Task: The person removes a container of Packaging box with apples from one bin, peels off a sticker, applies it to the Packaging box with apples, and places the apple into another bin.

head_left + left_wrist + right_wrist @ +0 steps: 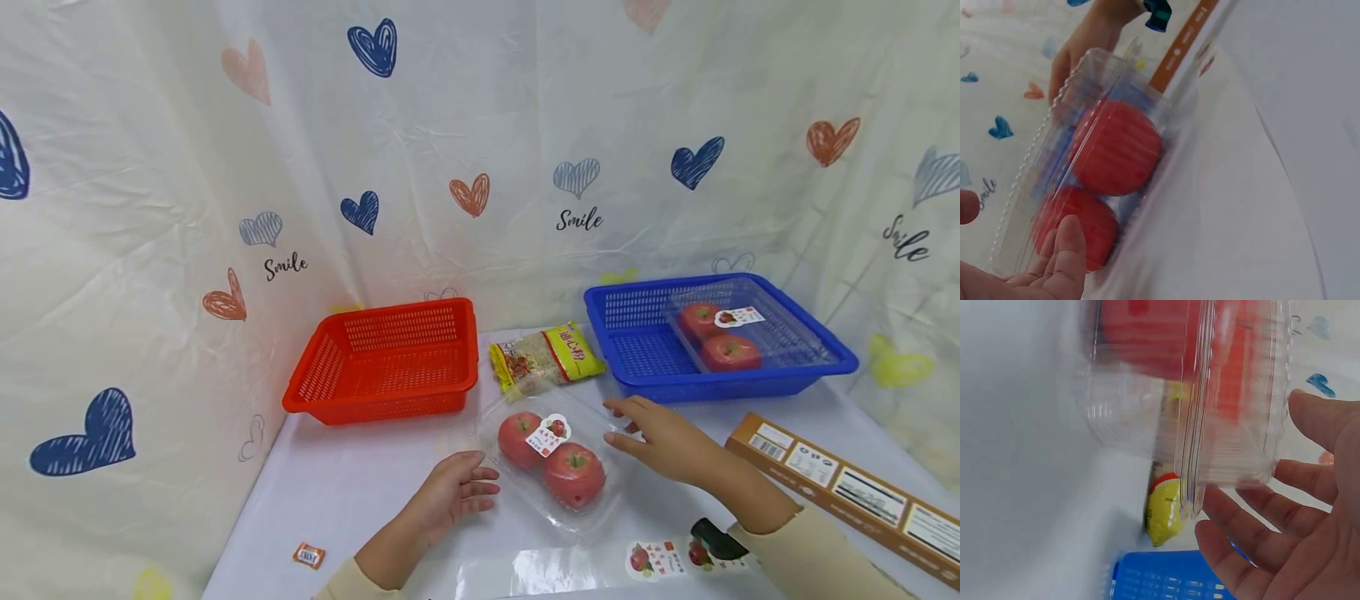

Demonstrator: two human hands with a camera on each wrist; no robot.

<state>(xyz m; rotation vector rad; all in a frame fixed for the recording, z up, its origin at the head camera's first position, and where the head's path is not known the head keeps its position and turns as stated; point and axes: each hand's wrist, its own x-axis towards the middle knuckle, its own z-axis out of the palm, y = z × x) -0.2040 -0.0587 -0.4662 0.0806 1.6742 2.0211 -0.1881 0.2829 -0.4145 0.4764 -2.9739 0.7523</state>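
A clear plastic clamshell box (588,518) sits on the white table in front of me, its lid down. Inside lie two red apples (575,477), and a printed fruit sticker (549,436) is on the lid. My left hand (453,497) is beside the box's left side, fingers spread and loosely bent. On the other side, my right hand (663,439) reaches along the box's right edge with thumb and fingers apart. In the right wrist view, the fingers (1250,528) are right at the lid's rim. Neither hand grips the box.
A red basket (382,400) stands back left. The blue basket (720,385) at back right holds another box of apples (731,352). Between them lies a yellow food bag (547,357). A long brown carton (847,492), sticker strip (615,571), dark roll (716,540) and orange packet (308,555) lie nearer.
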